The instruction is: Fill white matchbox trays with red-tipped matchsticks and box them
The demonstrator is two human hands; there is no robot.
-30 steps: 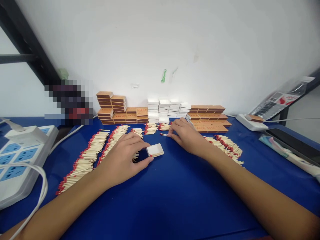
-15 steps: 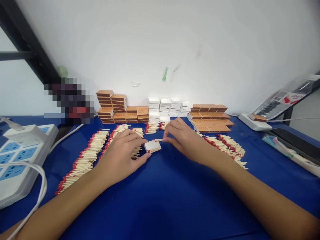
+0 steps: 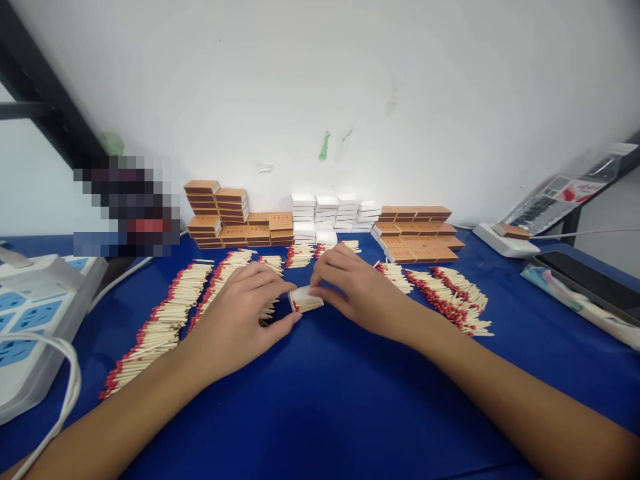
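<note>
My left hand (image 3: 250, 310) grips a small white matchbox tray (image 3: 301, 295) by its left end, thumb in front and fingers behind. A few red-tipped matches (image 3: 309, 306) lie along the tray's near side. Over the tray's right end, my right hand (image 3: 345, 287) is closed in a pinch; its fingers hide whatever is between them. Rows of loose matches (image 3: 155, 327) spread out beside my left forearm, partly covered by the hand. More match piles (image 3: 450, 300) lie beyond my right forearm, and small bundles (image 3: 300, 255) sit behind the hands.
Brown matchboxes (image 3: 233, 233) are stacked against the wall at left, white trays (image 3: 327, 213) in the middle, more brown boxes (image 3: 420, 250) at right. A power strip (image 3: 35, 313) with a white cable stands far left. A dark phone (image 3: 590, 283) and a white adapter (image 3: 507, 243) lie right.
My right hand has moved slightly left, bringing its pinch over the tray. The match that showed between its fingers is now out of sight. My left hand keeps its hold.
</note>
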